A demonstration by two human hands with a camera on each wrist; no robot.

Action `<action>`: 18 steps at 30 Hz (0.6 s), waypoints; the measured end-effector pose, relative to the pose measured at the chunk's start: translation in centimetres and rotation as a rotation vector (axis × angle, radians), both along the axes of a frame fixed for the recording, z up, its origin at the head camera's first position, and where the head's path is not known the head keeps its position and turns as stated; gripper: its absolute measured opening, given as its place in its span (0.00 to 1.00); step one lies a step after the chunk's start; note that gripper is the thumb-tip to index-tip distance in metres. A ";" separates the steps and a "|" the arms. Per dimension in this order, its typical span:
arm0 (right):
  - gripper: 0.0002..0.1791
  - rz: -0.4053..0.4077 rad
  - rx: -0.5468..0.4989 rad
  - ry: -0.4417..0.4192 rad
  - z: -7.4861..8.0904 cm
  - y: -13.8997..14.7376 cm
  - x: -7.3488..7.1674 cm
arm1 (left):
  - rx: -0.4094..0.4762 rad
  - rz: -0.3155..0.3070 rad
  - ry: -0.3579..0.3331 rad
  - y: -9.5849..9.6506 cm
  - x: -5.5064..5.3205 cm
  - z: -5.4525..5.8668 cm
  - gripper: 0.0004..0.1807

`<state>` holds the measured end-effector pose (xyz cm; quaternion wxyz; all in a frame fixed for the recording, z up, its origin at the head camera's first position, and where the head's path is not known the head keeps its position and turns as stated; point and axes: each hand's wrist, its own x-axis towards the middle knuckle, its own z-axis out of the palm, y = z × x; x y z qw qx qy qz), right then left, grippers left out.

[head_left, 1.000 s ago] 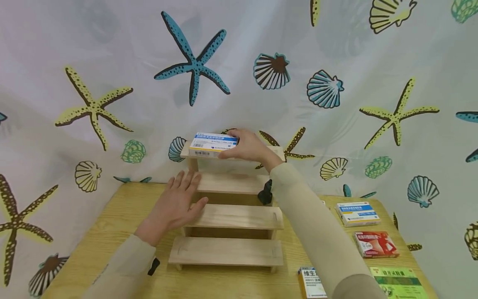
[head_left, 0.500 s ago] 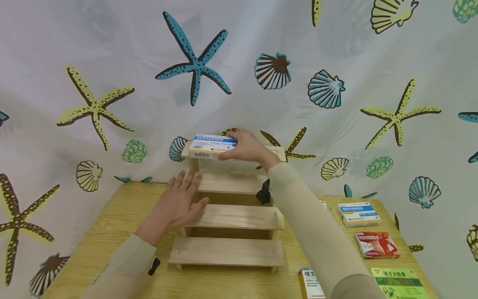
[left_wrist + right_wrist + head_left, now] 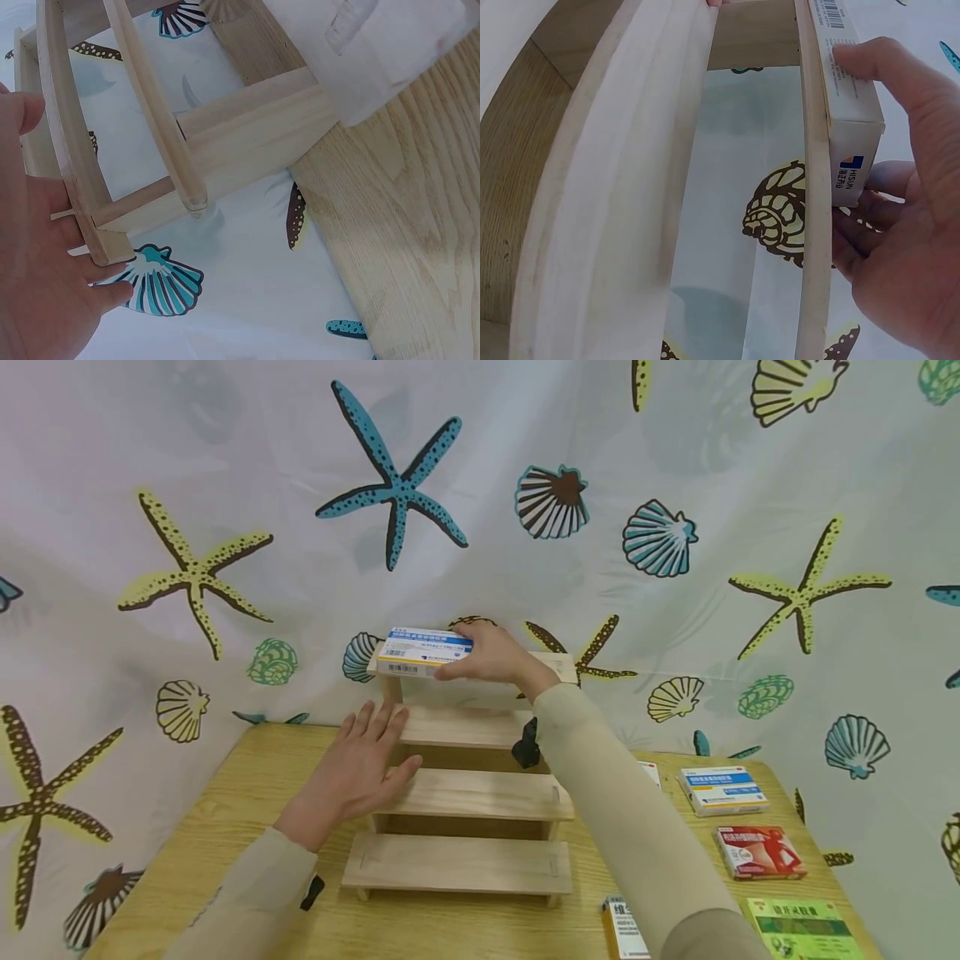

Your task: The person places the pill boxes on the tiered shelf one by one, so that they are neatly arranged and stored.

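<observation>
In the head view, the right sleeve (image 3: 622,810) hides part of a white box (image 3: 651,772), the right hand (image 3: 491,653) covers the held box's (image 3: 420,647) end, and the lower edge crops the green box (image 3: 806,927).

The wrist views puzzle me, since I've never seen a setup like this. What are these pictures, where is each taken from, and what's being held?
No machine here: a person works bare-handed. The wide picture comes from a camera worn on the head; the two smaller ones come from cameras worn on each wrist. The right hand grips a blue-and-white carton on the top tier of a stepped wooden rack. The left hand touches the rack's left side and holds no carton. On the table, to the rack's right, lie a similar carton, a red box, a green box and a partly hidden orange-and-white box.
</observation>
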<state>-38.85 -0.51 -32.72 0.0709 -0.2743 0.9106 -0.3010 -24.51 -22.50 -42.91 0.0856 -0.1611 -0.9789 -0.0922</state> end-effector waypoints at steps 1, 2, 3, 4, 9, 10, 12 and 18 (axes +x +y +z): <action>0.53 -0.001 -0.002 -0.002 0.0 0.0 0.0 | 0.001 0.001 -0.001 0.0 0.0 0.0 0.44; 0.53 -0.003 -0.003 -0.005 -0.1 0.0 0.1 | 0.002 0.000 -0.003 0.0 0.0 0.0 0.44; 0.53 -0.007 -0.003 -0.006 -0.1 0.0 0.1 | 0.002 0.000 -0.005 0.0 0.0 0.0 0.44; 0.54 -0.010 0.001 -0.004 -0.1 0.0 0.1 | 0.003 0.000 -0.006 0.0 0.0 0.0 0.44; 0.57 -0.022 0.046 0.018 0.0 0.1 0.2 | 0.008 -0.007 -0.017 0.1 0.1 0.0 0.44; 0.57 -0.020 0.051 0.032 0.0 0.3 0.2 | 0.009 -0.010 -0.018 0.2 0.1 0.0 0.44; 0.56 -0.013 0.032 0.058 0.3 0.6 0.2 | 0.012 -0.009 -0.019 0.1 0.1 0.0 0.44; 0.37 -0.033 -0.137 0.132 1.6 2.7 0.8 | 0.001 -0.006 -0.007 0.0 0.1 0.2 0.44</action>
